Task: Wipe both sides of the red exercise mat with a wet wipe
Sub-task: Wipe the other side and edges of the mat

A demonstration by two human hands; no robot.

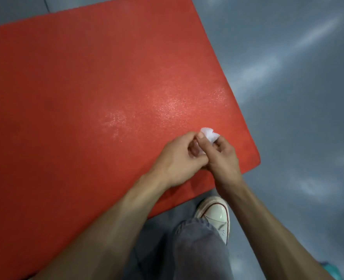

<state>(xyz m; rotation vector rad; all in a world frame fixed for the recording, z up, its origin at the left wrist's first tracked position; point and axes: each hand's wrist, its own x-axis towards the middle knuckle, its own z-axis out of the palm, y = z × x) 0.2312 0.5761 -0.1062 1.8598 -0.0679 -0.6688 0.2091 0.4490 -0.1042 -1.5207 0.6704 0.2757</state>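
We see both hands meeting over the near right part of the red exercise mat (86,98). The right hand (222,156) has its fingers curled around a small, crumpled white wet wipe (210,134), of which only a bunched tuft shows above the knuckles. The left hand (177,158) closes against the right one, its thumb and fingertips pinching the same wipe from the other side; the thumbs lie side by side and touching. We cannot tell how much of the wipe is hidden inside the two palms. Both grips are narrow and closed on the wipe, which is held just above the mat rather than pressed flat on it, as far as we can judge.

The mat lies flat on a grey floor (288,77) and fills most of the view, its right corner rounded and just beside the hands. Its surface is finely textured, and we note pale glistening patches on it beyond the hands, toward the mat's middle and right edge.

Both forearms are bare. Below them we see a knee in grey trousers (197,249) and a white sneaker (215,215) standing on the floor, just off the mat's near edge.
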